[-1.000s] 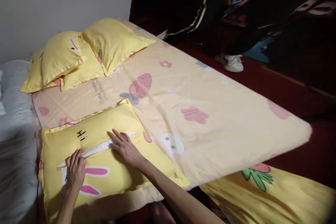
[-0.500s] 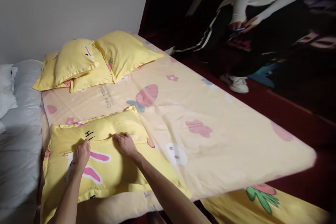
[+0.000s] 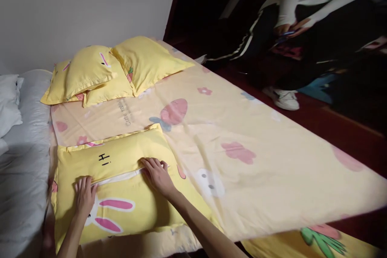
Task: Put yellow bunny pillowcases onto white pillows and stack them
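Note:
A yellow pillow (image 3: 121, 159) with a rabbit print and the word "Hi" lies flat at the bed's near left end. Across its pillowcase (image 3: 75, 163) runs an open slit, where a strip of white filling (image 3: 122, 176) shows. My left hand (image 3: 85, 196) is at the slit's left end, fingers bent over the fabric edge and thumb by the gap. At the right end, my right hand (image 3: 159, 175) has its curled fingertips on the flap edge. The undersides of both hands' fingers are hidden.
More yellow pillows (image 3: 151, 62) lean together by the wall. A printed sheet (image 3: 193, 129) covers the bed. Grey bedding (image 3: 24, 181) borders it on the left. Yellow cloth with a carrot print (image 3: 278, 246) lies low right. Beyond the bed, a person (image 3: 302, 16) holds a small blue object.
Both hands have moved apart along the slit, the left one down and leftward, the right one slightly rightward. The white filling now shows more between them. The view has shifted a little.

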Demonstrator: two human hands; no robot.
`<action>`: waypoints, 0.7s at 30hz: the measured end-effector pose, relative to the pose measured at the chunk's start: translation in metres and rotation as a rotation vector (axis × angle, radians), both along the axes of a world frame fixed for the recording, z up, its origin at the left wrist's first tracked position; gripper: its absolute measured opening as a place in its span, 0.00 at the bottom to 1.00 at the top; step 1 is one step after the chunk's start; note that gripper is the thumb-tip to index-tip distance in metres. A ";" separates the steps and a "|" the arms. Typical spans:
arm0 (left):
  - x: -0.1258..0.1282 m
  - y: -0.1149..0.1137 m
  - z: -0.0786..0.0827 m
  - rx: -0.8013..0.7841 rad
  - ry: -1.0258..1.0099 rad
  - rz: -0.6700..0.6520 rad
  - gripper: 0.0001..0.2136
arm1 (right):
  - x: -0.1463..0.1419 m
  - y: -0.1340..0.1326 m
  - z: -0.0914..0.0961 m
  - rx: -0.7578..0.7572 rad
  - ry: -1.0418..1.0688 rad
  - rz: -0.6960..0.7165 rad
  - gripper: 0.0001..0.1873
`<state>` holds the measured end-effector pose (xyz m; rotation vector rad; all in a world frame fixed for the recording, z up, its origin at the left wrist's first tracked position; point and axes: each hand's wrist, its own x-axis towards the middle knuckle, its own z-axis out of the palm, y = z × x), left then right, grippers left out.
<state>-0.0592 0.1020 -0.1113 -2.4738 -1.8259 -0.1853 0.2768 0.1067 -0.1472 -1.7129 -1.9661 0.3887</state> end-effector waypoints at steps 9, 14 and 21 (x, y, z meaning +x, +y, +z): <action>0.016 0.000 0.019 -0.025 -0.157 -0.082 0.08 | -0.012 -0.002 0.010 0.126 0.056 -0.037 0.11; 0.026 -0.019 0.010 0.037 -0.249 -0.174 0.13 | -0.026 -0.029 0.005 0.169 0.237 0.098 0.13; 0.038 -0.028 -0.001 0.109 -0.219 -0.231 0.11 | -0.052 -0.025 -0.015 0.226 0.123 -0.013 0.11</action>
